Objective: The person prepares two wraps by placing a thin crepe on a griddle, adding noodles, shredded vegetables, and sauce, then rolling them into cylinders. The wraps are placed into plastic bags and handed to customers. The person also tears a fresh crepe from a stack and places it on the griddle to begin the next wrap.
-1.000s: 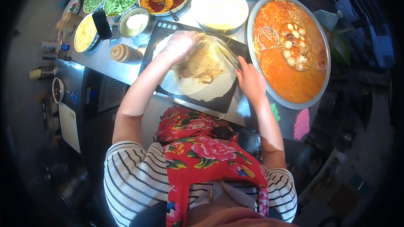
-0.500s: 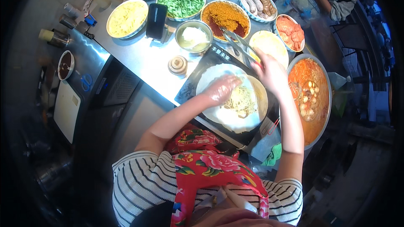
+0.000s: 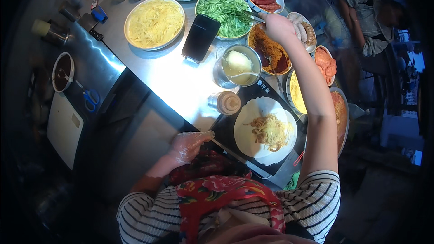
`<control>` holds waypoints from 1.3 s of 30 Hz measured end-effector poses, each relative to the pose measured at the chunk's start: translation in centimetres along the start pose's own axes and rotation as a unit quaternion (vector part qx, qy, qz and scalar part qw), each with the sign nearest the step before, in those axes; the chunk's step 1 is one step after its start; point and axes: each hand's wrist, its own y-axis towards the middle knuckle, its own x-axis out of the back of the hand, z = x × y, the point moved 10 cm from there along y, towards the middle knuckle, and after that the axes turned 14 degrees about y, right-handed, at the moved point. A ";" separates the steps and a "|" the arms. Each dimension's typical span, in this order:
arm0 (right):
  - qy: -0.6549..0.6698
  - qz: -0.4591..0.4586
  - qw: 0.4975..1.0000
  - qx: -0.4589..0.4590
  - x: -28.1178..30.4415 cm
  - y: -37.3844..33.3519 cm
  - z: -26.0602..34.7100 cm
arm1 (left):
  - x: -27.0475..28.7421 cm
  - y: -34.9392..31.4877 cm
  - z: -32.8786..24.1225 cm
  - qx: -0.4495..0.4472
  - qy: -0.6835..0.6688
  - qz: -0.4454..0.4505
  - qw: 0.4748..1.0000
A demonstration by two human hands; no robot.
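My right hand [image 3: 276, 26] grips metal tongs [image 3: 253, 16], reaching across to a bowl of shredded cucumber [image 3: 221, 9]. The tong tips are at the right side of the green shreds. My left hand [image 3: 187, 147], in a clear plastic glove, hangs at the counter's near edge with its fingers drawn together and nothing visible in them. Between my arms, thin round flatbreads [image 3: 246, 131] lie overlapping on a black board [image 3: 224, 132]. A heap of pale yellow shreds [image 3: 272, 132] with some brownish strips sits on them.
A steel pot [image 3: 221, 70] with a spoon, a capped bottle [image 3: 226, 103] and a phone [image 3: 201, 37] stand left of the board. Bowls of yellow shreds [image 3: 154, 23], orange-brown crumbs [image 3: 267, 47] and sausages [image 3: 262, 1] line the far side. Blue scissors [image 3: 91, 100] lie far left.
My right hand has carried the tongs from beside the crumb bowl to the cucumber bowl. My left hand has drawn back from the flatbread to the counter edge. The view has shifted.
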 end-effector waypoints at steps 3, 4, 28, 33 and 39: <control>0.023 0.015 1.000 0.003 -1.1 -0.3 0.8 | 0.2 1.2 0.4 0.013 0.028 0.028 0.999; 0.016 0.026 1.000 0.001 -1.8 0.0 1.1 | 0.3 1.9 -0.1 -0.006 0.021 0.014 1.000; 0.192 0.137 0.967 -0.098 -12.0 -43.1 -9.5 | -6.1 5.0 -11.7 -0.103 0.172 0.114 0.973; 0.236 0.095 0.956 -0.147 -13.1 -46.7 -12.3 | -8.4 6.1 -14.0 -0.106 0.179 0.160 0.965; 0.296 0.000 0.948 -0.120 -10.4 -43.4 -18.1 | -9.0 5.9 -16.3 -0.166 0.139 0.106 0.970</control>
